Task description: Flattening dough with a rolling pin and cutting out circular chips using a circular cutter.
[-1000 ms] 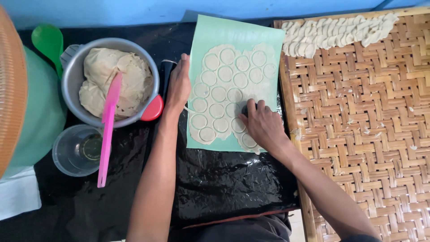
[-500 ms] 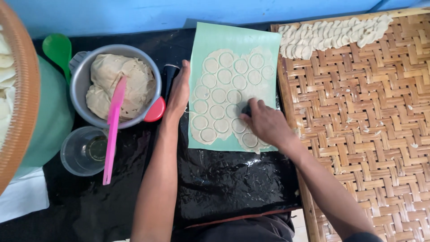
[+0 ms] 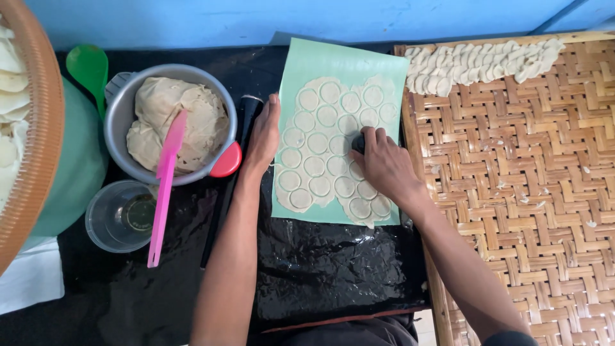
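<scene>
Dough sheet: one thin pale sheet [image 3: 333, 138] lies flat on one green mat [image 3: 320, 61], which sits on the black plastic-covered surface [image 3: 320, 269] between a steel bowl and a woven tray.
Cut rounds: roughly twenty circles are stamped into the sheet, in rows, each ringed by a thin line; some near the right hand are partly hidden, so the count is not exact.
Right hand: the right hand [image 3: 384, 163] is clenched around one small dark round cutter [image 3: 357, 142], pressed down on the sheet near its right-hand middle.
Left hand: the left hand [image 3: 264, 138] lies flat and released, fingers straight, on the mat's left edge, touching the sheet's rim.
Bowl: one steel bowl [image 3: 118, 118] with a red handle tab holds one big lump of dough [image 3: 154, 115]; one pink spatula [image 3: 163, 189] leans out of it.
Cup: one clear plastic cup [image 3: 106, 221] stands just below the bowl.
Woven tray: one bamboo tray [image 3: 532, 192] to the right carries one overlapping row of finished dough discs [image 3: 480, 61] along its far edge, too many to count.
Other: one green spoon [image 3: 88, 67] beside the bowl; one dark rolling pin [image 3: 246, 112] under the left arm.
</scene>
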